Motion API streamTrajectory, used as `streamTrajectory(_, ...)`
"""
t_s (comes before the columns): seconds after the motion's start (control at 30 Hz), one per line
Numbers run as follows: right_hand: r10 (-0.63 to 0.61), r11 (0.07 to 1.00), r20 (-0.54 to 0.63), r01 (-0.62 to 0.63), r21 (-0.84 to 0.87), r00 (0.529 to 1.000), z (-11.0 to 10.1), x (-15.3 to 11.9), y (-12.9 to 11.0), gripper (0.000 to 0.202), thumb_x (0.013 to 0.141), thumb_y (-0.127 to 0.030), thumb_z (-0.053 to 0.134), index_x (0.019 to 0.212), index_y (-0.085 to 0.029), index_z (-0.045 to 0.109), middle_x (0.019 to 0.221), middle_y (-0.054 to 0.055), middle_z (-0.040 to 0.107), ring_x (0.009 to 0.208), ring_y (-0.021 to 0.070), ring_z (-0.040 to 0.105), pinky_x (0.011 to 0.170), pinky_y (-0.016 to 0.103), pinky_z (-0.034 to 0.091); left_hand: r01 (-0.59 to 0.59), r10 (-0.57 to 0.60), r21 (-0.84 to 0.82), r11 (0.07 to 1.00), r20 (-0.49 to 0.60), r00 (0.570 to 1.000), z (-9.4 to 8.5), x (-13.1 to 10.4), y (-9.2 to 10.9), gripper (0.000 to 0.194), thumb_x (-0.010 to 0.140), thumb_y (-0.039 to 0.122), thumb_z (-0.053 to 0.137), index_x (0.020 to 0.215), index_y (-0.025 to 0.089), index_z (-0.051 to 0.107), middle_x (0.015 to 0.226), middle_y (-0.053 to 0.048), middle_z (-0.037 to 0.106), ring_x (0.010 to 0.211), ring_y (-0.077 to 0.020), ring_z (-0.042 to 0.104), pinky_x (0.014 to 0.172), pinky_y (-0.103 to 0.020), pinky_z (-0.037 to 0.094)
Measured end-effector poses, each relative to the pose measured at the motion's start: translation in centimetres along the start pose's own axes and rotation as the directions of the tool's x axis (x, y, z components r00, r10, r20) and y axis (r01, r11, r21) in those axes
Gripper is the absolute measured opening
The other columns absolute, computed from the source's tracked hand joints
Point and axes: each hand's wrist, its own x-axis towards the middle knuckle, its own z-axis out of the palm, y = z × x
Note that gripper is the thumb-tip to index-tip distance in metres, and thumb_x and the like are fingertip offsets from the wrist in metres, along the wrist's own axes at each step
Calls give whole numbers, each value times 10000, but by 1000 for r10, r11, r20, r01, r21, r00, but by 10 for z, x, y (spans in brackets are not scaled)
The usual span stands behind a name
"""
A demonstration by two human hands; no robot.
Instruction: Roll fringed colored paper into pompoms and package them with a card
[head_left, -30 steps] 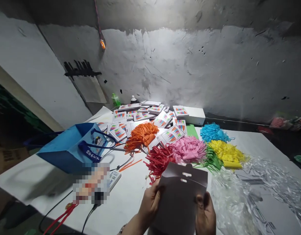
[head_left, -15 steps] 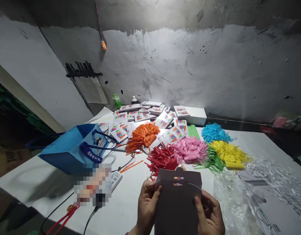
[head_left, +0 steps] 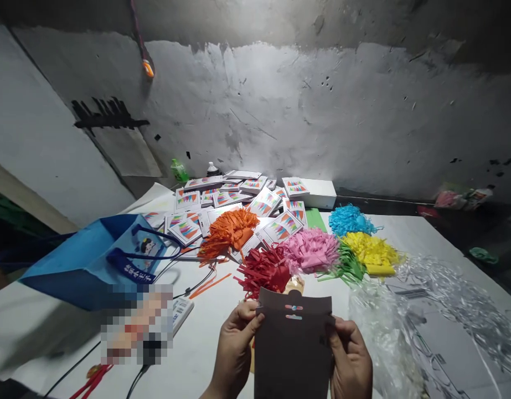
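Observation:
Upright in front of me is a dark grey-brown card (head_left: 293,354), with two small slots near its top and a rounded tab on its upper edge. My left hand (head_left: 237,346) pinches its left edge near the top corner, thumb on the near face. On the other side my right hand (head_left: 350,354) grips the right edge, its fingers partly hidden behind the card. Just beyond it lie a red paper tassel bundle (head_left: 266,271) and a small tan object (head_left: 294,284), partly covered by the card.
Pink (head_left: 313,250), orange (head_left: 230,233), yellow (head_left: 370,252), green and blue tassel bundles spread over the white table. Behind them is a heap of printed flat packs (head_left: 266,202). A blue bag (head_left: 84,266) stands left; clear plastic (head_left: 380,327) and white strings (head_left: 463,299) lie right.
The view has swung to the right, so the table things appear further left. A thin pale thread that crossed the card's upper part no longer shows. Both hands still hold the card.

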Motion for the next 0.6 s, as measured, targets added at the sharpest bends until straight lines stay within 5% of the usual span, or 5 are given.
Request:
streamTrajectory(0.1, -55, 998, -64, 53, -19, 996, -12, 8, 2, 317, 668, -306, 884, 866, -222, 650, 866, -10, 745, 801, 145, 705, 719, 222, 574, 19, -19, -8, 1000, 8, 1000, 2, -2, -1, 393, 594, 272, 916, 606, 150, 541, 777, -19, 666, 715, -155, 621, 655, -242, 531)
streamTrajectory(0.2, 80, 996, -68, -78, 35, 994, -19, 10, 6, 446, 625, -304, 908, 1001, -224, 682, 889, 20, 767, 805, 188, 727, 725, 282, 598, -9, 9, 4, 1000, -4, 1000, 1, -3, -3, 389, 601, 272, 911, 603, 151, 541, 760, -14, 659, 719, -154, 611, 662, -241, 523)
streamTrajectory(0.3, 214, 973, -31, -210, 94, 976, -23, 8, 8, 395, 594, -307, 924, 905, -208, 701, 856, 40, 777, 769, 235, 739, 721, 354, 609, -21, 20, 22, 1000, 15, 1000, -4, -3, -5, 378, 611, 277, 908, 606, 152, 551, 780, -24, 669, 740, -166, 616, 677, -255, 519)
streamTrajectory(0.5, 143, 986, 93, -150, 75, 985, -29, 12, -1, 267, 659, -329, 886, 759, -229, 659, 809, -11, 744, 689, 182, 709, 635, 300, 590, -56, 43, 70, 996, 171, 984, -14, -4, -4, 308, 685, 306, 876, 607, 138, 630, 784, -43, 674, 742, -159, 606, 692, -247, 484)
streamTrajectory(0.6, 102, 995, 58, -102, 1, 993, -32, 11, -5, 327, 650, -400, 886, 729, -242, 612, 794, -40, 727, 673, 165, 689, 597, 274, 577, -55, 40, 64, 996, 208, 977, -13, -8, 1, 286, 670, 293, 889, 630, 138, 652, 768, -34, 666, 714, -138, 585, 667, -225, 456)
